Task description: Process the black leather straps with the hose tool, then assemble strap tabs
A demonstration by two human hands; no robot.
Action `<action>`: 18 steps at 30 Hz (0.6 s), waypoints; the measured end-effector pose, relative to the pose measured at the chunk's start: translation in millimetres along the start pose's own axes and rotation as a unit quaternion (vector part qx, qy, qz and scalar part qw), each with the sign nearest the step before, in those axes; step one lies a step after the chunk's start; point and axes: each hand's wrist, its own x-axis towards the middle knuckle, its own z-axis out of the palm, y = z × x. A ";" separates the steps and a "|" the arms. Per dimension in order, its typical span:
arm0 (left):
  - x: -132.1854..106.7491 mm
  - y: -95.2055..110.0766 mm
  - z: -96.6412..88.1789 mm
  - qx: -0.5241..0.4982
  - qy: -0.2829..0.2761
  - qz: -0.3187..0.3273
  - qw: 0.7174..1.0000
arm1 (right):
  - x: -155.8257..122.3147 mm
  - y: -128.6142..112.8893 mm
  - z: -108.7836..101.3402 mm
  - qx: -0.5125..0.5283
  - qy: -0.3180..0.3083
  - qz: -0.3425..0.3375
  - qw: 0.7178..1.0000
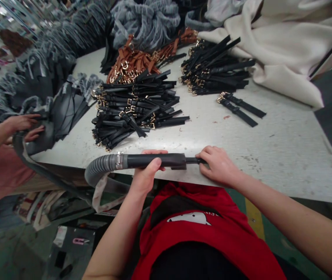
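Note:
My left hand (150, 168) is wrapped round the black tube nozzle (171, 160) of a grey ribbed hose (97, 165), held level over the table's front edge. A thin black strip (192, 160) sticks out of the nozzle's right end. My right hand (216, 165) pinches the far end of that strip; its fingertips hide what the end looks like. Beyond the nozzle lies a pile of black buckled straps (136, 109) with gold-coloured buckles. Two separate black straps (240, 109) rest to the right, beyond my right hand.
Another black strap pile (212, 70) and brown buckled straps (133, 62) lie farther back on the pale table (288, 155). Cream material (285, 42) covers the back right. At left, a co-worker's hands (27, 126) touch dark pieces beside grey wrapped bundles (145, 23).

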 end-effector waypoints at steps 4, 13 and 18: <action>-2.1 -3.3 5.9 -0.008 0.000 -0.004 1.000 | -0.6 -0.9 -0.8 -0.013 -0.008 -0.003 1.000; -2.3 0.9 1.0 -0.008 0.043 0.012 0.999 | -1.2 -1.5 0.1 -0.018 -0.006 -0.005 1.000; -0.6 -3.0 2.8 -0.012 0.023 -0.008 1.000 | -1.7 -1.5 2.2 -0.027 -0.002 0.000 1.000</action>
